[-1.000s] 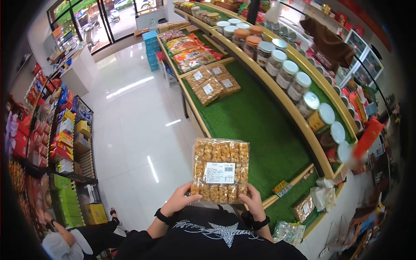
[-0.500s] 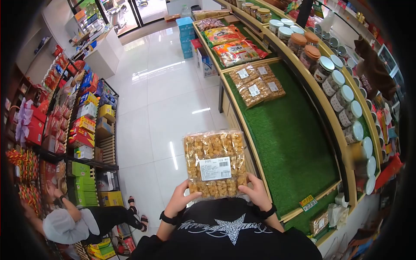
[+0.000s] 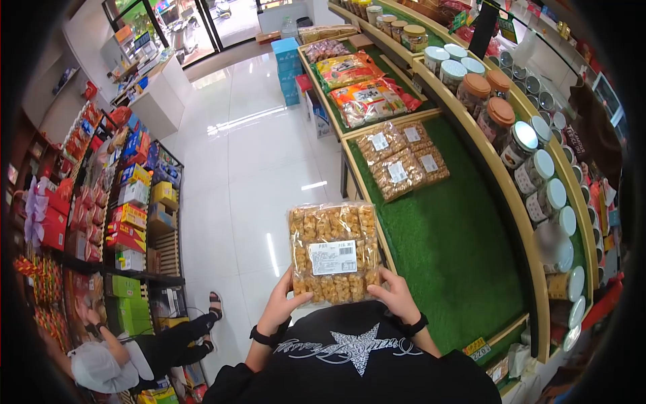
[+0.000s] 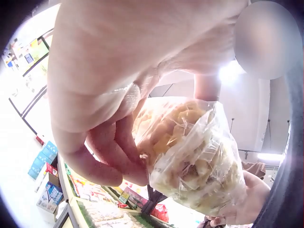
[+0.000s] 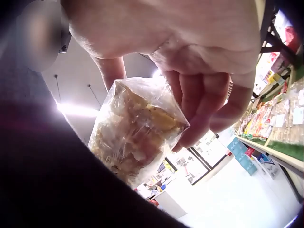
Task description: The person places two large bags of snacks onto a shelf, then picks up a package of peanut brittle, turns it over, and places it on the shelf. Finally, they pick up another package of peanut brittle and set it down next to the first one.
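Both hands hold a clear plastic pack of golden-brown snack pieces (image 3: 333, 219) in front of the black shirt, its white printed label (image 3: 334, 258) facing up. My left hand (image 3: 281, 301) grips the near left corner, thumb on top. At the near right corner, my right hand (image 3: 398, 297) grips it the same way. In the left wrist view, the left hand's (image 4: 118, 71) fingers curl under the crinkled wrap of the pack (image 4: 190, 161). From the right wrist, the pack (image 5: 140, 128) shows between the thumb and fingers of the right hand (image 5: 199, 61).
Similar labelled packs (image 3: 387, 183) lie on a green-lined display stand (image 3: 457, 262) to the right. Lidded jars (image 3: 535, 168) line its upper ledge. A person in a white cap (image 3: 101, 363) is beside the left shelves (image 3: 128, 229). Blue boxes (image 3: 287, 71) stand farther along the tiled floor.
The head view has swung left, so the display stand sits farther right and more of the person at left shows. The pack stays in both hands, slightly higher in view.
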